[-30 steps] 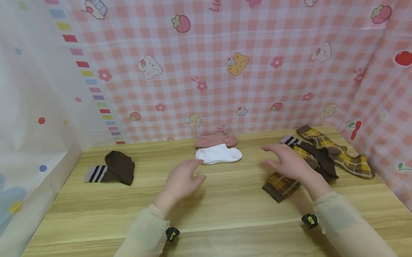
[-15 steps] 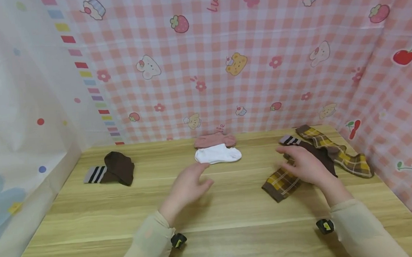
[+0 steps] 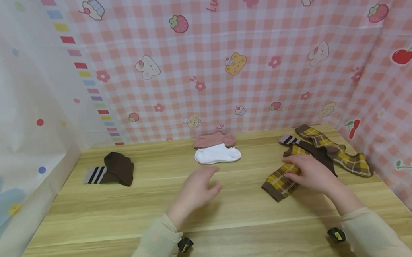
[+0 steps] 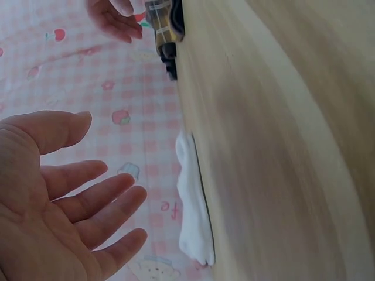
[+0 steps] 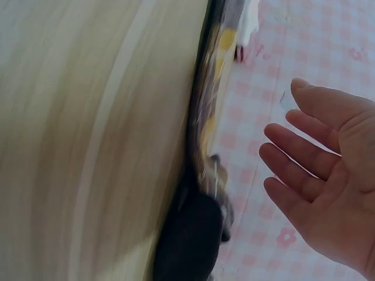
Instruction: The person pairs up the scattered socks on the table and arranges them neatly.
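My left hand hovers over the table in front of a white ankle sock, fingers apart and holding nothing, as the left wrist view shows. A pink sock lies just behind the white one. Above the sock pile on the right is my right hand, its fingers loosely spread and nothing in them. Under and beside it lie a yellow-brown plaid sock and a dark brown sock with a striped cuff, partly covered by the hand in the head view. Another plaid sock stretches to the right.
At the left of the wooden table lies a dark brown sock with a grey striped cuff, folded over on itself. A pink checked cloth hangs behind the table and along its right side. A white cloth hangs on the left.
My left hand has moved right and slightly toward me. My right hand has moved right and toward me over the plaid sock. The socks lie where they were.
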`<state>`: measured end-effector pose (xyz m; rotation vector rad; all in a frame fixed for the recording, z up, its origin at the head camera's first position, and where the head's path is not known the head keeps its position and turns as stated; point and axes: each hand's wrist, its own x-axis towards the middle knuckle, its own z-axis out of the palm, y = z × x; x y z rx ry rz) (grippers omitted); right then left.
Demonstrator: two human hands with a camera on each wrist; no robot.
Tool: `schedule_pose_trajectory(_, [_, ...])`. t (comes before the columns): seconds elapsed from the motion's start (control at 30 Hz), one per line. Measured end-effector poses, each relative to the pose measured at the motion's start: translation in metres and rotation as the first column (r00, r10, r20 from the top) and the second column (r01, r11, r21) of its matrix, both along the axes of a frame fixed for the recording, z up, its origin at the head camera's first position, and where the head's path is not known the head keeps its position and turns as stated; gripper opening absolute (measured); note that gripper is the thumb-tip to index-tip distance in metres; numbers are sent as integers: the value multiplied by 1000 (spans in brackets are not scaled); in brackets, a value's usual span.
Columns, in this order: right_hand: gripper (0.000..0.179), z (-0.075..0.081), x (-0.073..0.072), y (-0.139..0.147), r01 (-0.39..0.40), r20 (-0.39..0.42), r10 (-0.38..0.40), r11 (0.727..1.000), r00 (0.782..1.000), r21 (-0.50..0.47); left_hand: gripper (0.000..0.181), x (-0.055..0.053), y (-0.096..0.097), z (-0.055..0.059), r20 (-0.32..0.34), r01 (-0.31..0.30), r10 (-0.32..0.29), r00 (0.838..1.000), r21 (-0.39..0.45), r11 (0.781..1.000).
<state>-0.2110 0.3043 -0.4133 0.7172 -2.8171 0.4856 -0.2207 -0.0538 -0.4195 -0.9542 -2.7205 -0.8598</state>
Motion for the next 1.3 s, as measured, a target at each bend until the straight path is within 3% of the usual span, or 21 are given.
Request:
schedule_pose_trajectory(0.13, [42,-3,-2,19,39,-20,-39,999,999,-1,49,4,7,-1,-4,27,-27,1000,-18,999])
schedule_pose_trajectory(0.33, [43,-4,1,48,135,12,-135,991,991,7,49,10,16,0,-3,53,-53,999,-45,998])
schedule_pose_trajectory(0.63, [47,-7,5,75,257,78,-261,965,962,51,50,15,24,1,4,69,-69,998,-83,994])
schedule_pose_trajectory(0.9, [42,-8,10,77,222,76,-224,974,972,41,50,18,35,-3,-7,92,-93,996,-105,990])
schedule_pose_trajectory(1.07, [40,-11,14,78,170,130,-177,984,976,59,50,20,41,-5,-10,99,-101,995,-121,988])
schedule_pose_trajectory(1.2, [26,-16,13,78,112,133,-126,988,983,106,50,21,46,-5,-19,107,-110,994,-130,986])
schedule_pose_trajectory(1.3, [14,-18,13,79,123,122,-138,985,983,121,49,22,49,-5,-18,118,-122,992,-134,984])
